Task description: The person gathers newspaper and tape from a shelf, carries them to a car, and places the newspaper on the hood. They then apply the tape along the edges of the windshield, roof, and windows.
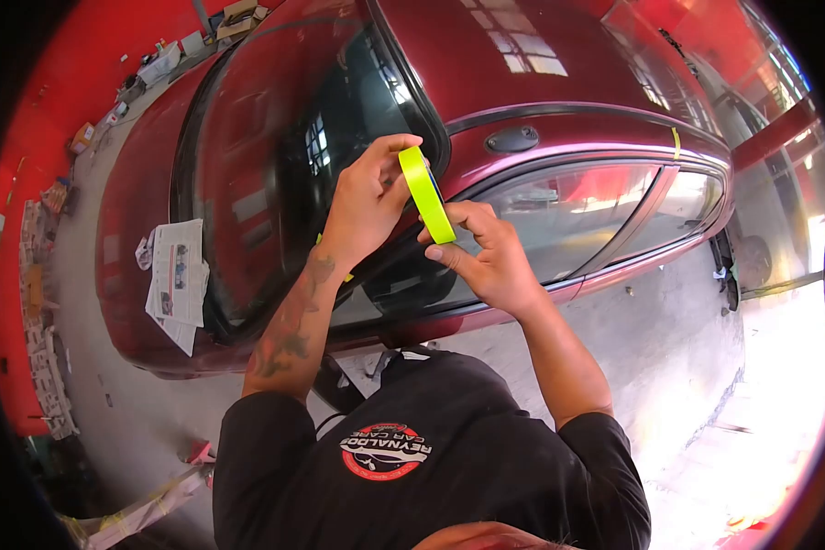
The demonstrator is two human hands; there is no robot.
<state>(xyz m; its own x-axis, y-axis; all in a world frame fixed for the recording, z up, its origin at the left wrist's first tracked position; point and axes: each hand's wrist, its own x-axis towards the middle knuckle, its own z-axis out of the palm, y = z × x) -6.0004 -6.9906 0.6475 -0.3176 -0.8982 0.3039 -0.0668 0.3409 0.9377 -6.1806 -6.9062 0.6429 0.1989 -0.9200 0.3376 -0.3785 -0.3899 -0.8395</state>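
I hold a roll of bright yellow-green masking tape (426, 195) up in front of the dark red car (577, 55). My left hand (367, 197) grips its upper end, fingers behind the roll and thumb at its side. My right hand (488, 252) pinches the lower end between thumb and fingers. Both hands are raised near the windshield (293, 137) and the front side window (568, 215). A short yellow tape strip (676, 143) sticks to the roof edge above the rear door. More yellow bits show beside my left wrist, partly hidden by the arm.
Newspaper sheets (179, 284) lie on the car by the windshield's base. An oval dark fitting (511, 139) sits on the roof edge. Boxes and supplies (160, 64) line the red wall (64, 55). Concrete floor (651, 330) surrounds the car. A paper-covered piece (147, 509) stands at lower left.
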